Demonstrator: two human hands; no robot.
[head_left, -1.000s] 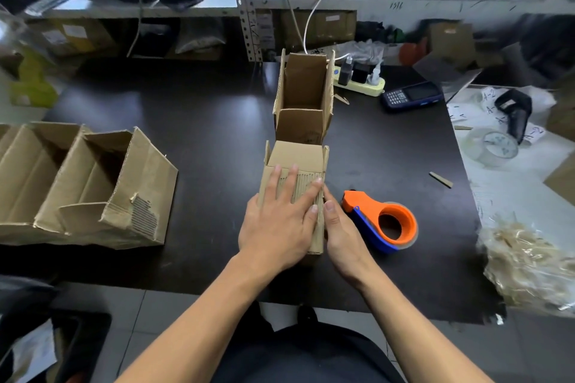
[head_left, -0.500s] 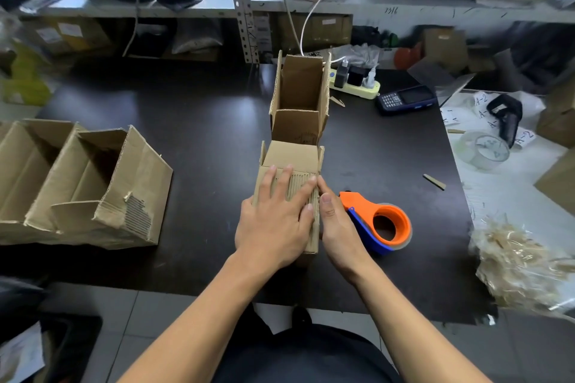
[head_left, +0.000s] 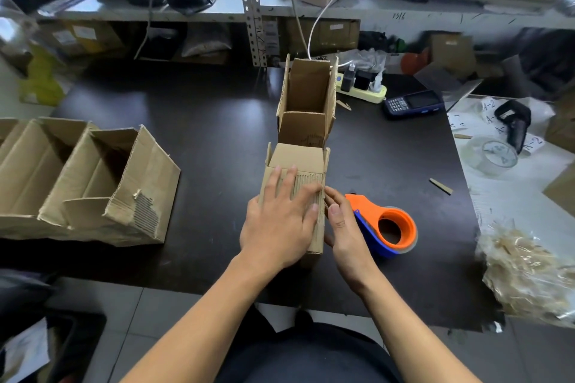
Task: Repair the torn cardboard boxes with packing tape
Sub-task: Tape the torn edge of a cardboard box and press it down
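A small torn cardboard box (head_left: 297, 158) lies on the black table (head_left: 202, 140) in front of me, its top face stripped to bare corrugation. My left hand (head_left: 281, 214) lies flat on that face with straight fingers. My right hand (head_left: 345, 227) touches the box's right edge with thumb and fingertips. An orange and blue tape dispenser (head_left: 385, 225) with clear tape lies just right of my right hand. A second open box (head_left: 308, 99) stands right behind the first.
Two larger torn boxes (head_left: 93, 183) sit at the left edge of the table. A blue handheld terminal (head_left: 412, 102), a power strip (head_left: 362, 88), a clear tape roll (head_left: 494, 155) and a black scanner (head_left: 515, 123) lie at the right. A plastic bag (head_left: 529, 270) is near right.
Both hands stay on the small box. My right fingers have shifted slightly along its right edge.
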